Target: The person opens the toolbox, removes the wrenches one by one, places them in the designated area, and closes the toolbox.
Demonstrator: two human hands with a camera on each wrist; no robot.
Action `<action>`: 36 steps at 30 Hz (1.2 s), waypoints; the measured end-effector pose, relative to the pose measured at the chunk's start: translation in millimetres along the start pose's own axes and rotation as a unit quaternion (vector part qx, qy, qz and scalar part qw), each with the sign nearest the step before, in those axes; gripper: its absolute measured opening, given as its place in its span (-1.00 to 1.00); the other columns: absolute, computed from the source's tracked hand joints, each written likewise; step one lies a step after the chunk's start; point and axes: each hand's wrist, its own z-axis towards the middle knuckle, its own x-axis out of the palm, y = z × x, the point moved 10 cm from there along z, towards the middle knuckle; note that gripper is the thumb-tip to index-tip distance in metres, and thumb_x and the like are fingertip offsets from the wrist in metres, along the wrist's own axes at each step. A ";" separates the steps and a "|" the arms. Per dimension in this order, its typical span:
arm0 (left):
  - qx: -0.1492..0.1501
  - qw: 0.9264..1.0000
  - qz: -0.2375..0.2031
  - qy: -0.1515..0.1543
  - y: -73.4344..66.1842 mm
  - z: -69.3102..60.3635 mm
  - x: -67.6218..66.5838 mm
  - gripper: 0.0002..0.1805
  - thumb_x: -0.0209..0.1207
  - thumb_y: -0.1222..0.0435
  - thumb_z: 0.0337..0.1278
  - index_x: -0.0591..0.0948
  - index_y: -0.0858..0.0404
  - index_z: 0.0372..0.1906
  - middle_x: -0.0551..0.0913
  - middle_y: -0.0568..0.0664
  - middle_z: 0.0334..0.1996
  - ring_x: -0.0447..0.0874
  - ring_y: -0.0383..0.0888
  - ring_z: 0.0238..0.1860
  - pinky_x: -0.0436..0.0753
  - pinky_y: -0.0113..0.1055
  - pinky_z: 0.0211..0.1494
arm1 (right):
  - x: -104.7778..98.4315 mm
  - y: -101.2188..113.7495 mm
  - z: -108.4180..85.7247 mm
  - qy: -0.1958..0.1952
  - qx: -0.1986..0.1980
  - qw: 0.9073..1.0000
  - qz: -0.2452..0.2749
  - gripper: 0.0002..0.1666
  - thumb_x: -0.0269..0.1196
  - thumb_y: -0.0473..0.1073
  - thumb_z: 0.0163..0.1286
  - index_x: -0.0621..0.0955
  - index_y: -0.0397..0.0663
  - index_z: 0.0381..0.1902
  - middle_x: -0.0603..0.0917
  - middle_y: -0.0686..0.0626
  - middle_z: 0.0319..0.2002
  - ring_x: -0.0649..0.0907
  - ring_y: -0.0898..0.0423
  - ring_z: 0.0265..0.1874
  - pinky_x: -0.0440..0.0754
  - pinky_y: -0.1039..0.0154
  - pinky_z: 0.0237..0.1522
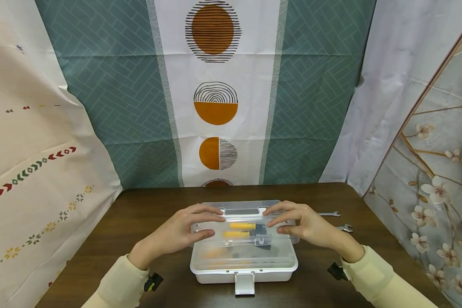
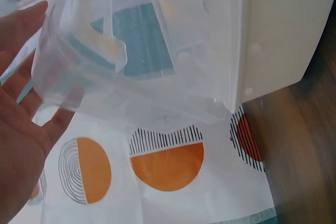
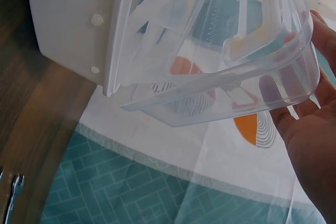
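A white toolbox (image 1: 211, 277) sits on the table with its front latch (image 1: 244, 282) hanging down. Its clear lid (image 2: 58, 85) stands up in the wrist views and carries a handle. Through the plastic I see two yellow-handled tools (image 1: 242, 226) with dark ends. My left hand (image 1: 185, 226) is at the lid's left end, fingers extended and spread from the thumb. At the opposite end is my right hand (image 1: 308, 226), also with loosely extended fingers. One digit of each hand shows through clear plastic in the wrist views. I cannot tell how firmly the fingertips touch.
Two metal wrenches (image 1: 345, 228) lie on the dark wooden table (image 1: 158, 203) right of the toolbox, partly hidden by my right arm. Patterned cloths (image 1: 312, 107) hang behind the table and along both sides.
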 end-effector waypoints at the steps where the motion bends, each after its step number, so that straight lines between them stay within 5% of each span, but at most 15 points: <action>1: 0.010 1.000 0.015 0.000 -2.8 1.1 1.2 -0.52 0.41 0.27 0.28 0.68 0.00 0.29 0.61 -0.16 0.27 0.57 -0.12 0.29 0.64 -0.06 0.27 | 0.3 0.3 -0.2 -0.001 -0.001 1.000 -0.003 -0.63 0.39 -0.34 0.37 0.78 0.09 0.09 0.64 -0.07 0.25 0.56 -0.01 0.28 0.65 0.21 0.15; 5: 0.045 0.997 0.056 0.002 -11.6 3.6 6.4 -0.47 0.43 0.30 0.24 0.66 0.07 0.32 0.62 -0.12 0.29 0.58 -0.10 0.32 0.64 -0.08 0.29 | 1.2 2.1 -0.7 -0.002 -0.008 1.000 -0.013 -0.60 0.40 -0.38 0.34 0.78 0.09 0.08 0.65 -0.06 0.24 0.57 -0.02 0.27 0.62 0.21 0.20; 17: 0.069 0.993 0.094 -0.013 -19.3 -1.4 11.7 -0.45 0.44 0.32 0.20 0.66 0.09 0.32 0.66 -0.14 0.27 0.65 -0.15 0.25 0.69 -0.12 0.21 | 7.9 9.4 -4.5 0.000 -0.030 0.999 -0.042 -0.47 0.40 -0.50 0.29 0.75 0.12 0.11 0.64 -0.06 0.24 0.60 0.00 0.24 0.67 0.21 0.11; 26: 0.081 0.992 0.095 -0.017 -23.5 -5.5 14.4 -0.44 0.46 0.34 0.15 0.67 0.11 0.30 0.68 -0.13 0.24 0.67 -0.14 0.22 0.71 -0.13 0.19 | 19.1 20.8 -8.9 0.025 -0.077 0.993 -0.088 -0.26 0.38 -0.56 0.26 0.61 0.04 0.35 0.58 -0.11 0.35 0.57 -0.03 0.34 0.64 0.23 0.22; 36: 0.096 0.990 0.097 -0.022 -28.5 -10.6 18.6 -0.40 0.50 0.36 0.08 0.68 0.10 0.29 0.69 -0.13 0.22 0.66 -0.16 0.21 0.69 -0.15 0.21 | 26.1 23.3 -13.3 0.030 -0.083 0.992 -0.094 -0.27 0.40 -0.57 0.23 0.64 0.02 0.32 0.60 -0.06 0.33 0.60 -0.05 0.30 0.66 0.18 0.20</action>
